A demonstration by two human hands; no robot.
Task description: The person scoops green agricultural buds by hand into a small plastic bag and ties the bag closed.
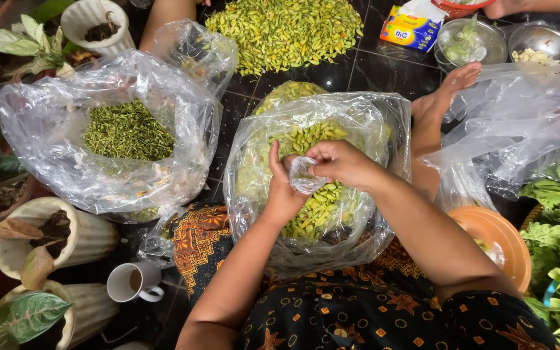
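Both hands over big bag (384, 110) of green pods (312, 139) in lap. Left hand (282, 188), right hand (339, 162) pinched shut on small clear bag (303, 176). Risk: thin film slips or tears, pods spill onto dark floor (384, 68).

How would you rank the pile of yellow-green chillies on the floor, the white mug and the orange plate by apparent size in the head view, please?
1. pile of yellow-green chillies, largest by far.
2. orange plate, though partly hidden and nearer the camera.
3. white mug, smallest.
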